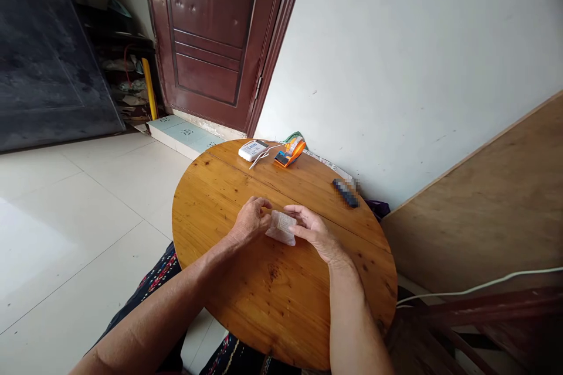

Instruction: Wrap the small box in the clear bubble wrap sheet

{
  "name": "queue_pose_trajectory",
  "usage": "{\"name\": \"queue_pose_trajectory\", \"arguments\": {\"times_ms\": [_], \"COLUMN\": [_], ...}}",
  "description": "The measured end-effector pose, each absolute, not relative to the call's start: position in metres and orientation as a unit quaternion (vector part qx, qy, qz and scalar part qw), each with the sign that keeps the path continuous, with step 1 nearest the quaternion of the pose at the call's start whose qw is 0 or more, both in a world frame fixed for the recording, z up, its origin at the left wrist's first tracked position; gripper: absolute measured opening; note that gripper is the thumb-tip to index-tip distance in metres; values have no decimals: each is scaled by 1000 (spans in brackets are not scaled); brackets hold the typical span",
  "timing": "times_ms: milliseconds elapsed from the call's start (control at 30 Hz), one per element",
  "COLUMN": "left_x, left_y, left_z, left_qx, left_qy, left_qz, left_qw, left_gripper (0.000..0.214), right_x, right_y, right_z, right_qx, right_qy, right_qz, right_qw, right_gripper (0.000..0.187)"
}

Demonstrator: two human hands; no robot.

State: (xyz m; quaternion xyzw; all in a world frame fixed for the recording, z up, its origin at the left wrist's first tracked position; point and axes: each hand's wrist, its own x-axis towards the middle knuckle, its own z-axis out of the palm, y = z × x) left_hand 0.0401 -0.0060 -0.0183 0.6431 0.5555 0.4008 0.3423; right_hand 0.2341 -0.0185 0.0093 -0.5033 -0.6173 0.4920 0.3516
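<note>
A small clear plastic packet (282, 224) with a whitish printed label lies near the middle of the round wooden table (268, 304). At its left edge is my left hand (252, 221), fingers curled and the thumb side pinching the plastic. My right hand (313, 231) curves around the right side with fingers and thumb spread apart. The right thumb and fingertips meet or nearly meet the packet's edge. What the packet contains cannot be made out.
Toward the table's far edge are a white box-like device (252, 151) with a cable and an orange tape dispenser (291, 152). A dark, pixelated object (345, 193) lies at the right. Beyond stand a white wall (396, 58) and a brown door (206, 29).
</note>
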Motion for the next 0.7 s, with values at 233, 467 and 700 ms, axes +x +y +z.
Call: {"name": "queue_pose_trajectory", "arguments": {"times_ms": [233,467,700], "left_x": [41,41,41], "left_y": [-5,-11,-16], "left_z": [-20,-9,-2], "left_qx": [658,687,714], "left_qy": [552,543,539], "left_qz": [379,349,338], "left_qw": [344,333,291], "left_gripper": [24,22,28], "right_x": [225,222,218], "right_y": [-11,-6,-5], "right_z": [0,-6,-5], "right_qx": [-544,-567,-577], "right_qy": [-591,-552,-530], "right_qz": [421,388,411], "right_qw": [422,472,466], "right_gripper": [32,39,44]}}
